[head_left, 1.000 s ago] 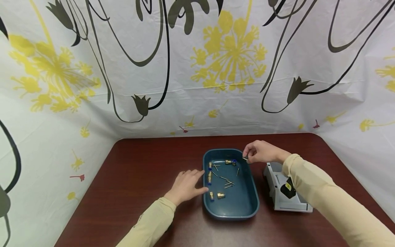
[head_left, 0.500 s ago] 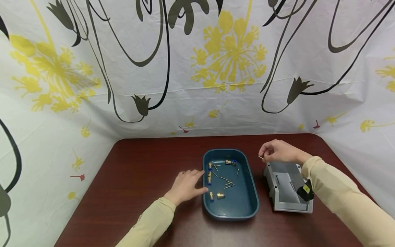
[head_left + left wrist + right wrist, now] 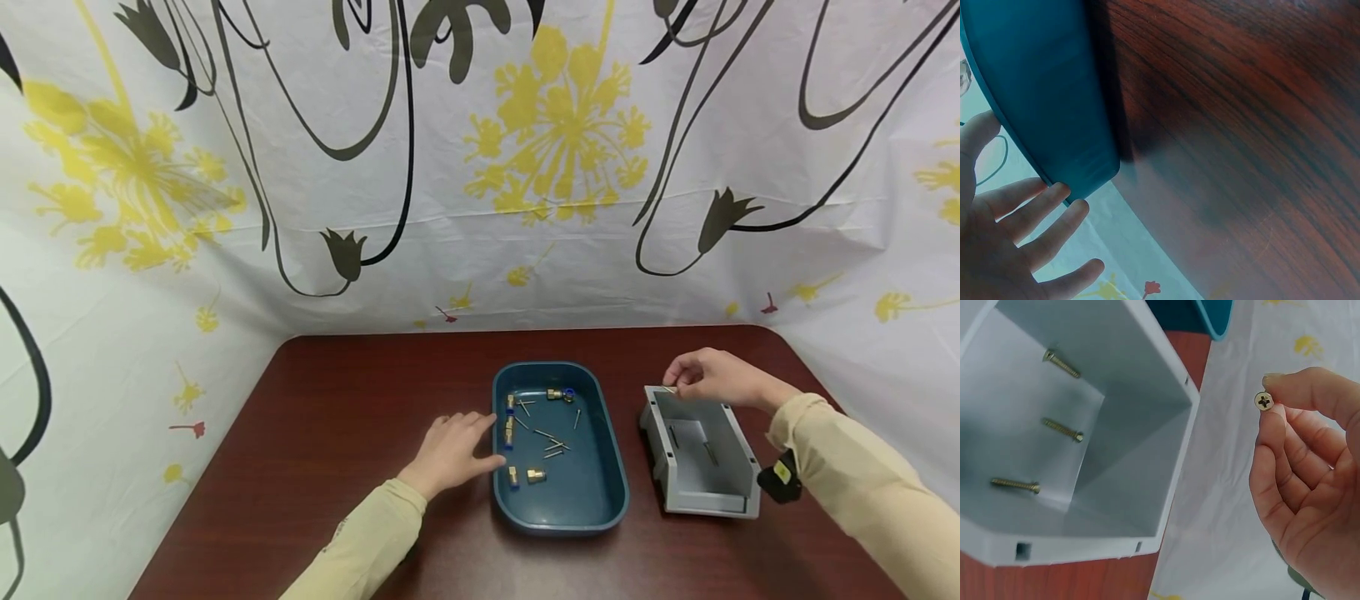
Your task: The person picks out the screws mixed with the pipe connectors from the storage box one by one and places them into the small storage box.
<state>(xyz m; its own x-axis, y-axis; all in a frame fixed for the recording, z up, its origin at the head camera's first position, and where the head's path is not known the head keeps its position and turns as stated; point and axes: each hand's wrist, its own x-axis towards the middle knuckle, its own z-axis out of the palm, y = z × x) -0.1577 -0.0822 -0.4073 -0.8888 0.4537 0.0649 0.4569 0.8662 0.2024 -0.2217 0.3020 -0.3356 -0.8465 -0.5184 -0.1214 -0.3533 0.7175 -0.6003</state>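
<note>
Between thumb and fingertips, my right hand (image 3: 712,377) pinches a screw (image 3: 1264,401), its cross-slotted head facing the right wrist camera. That hand is above the far end of a grey bin (image 3: 705,502). Inside the bin lie 3 screws, one of them a brass-coloured screw (image 3: 1062,429) in the right wrist view. My left hand (image 3: 452,454) rests with spread fingers against the left rim of a blue tray (image 3: 592,508). In the tray are several loose screws (image 3: 553,442) and several brass fittings (image 3: 536,476), some with blue ends.
Tray and bin stand side by side on a dark red-brown table (image 3: 360,400), a narrow strip of tabletop between them. A white patterned cloth (image 3: 420,183) hangs behind the table and along its sides. A black device with a yellow label (image 3: 782,472) sits at the right wrist.
My right hand has moved rightward from the tray's far right corner to above the bin, still pinching the screw. The bin's inside has come into view. My left hand has stayed put.
</note>
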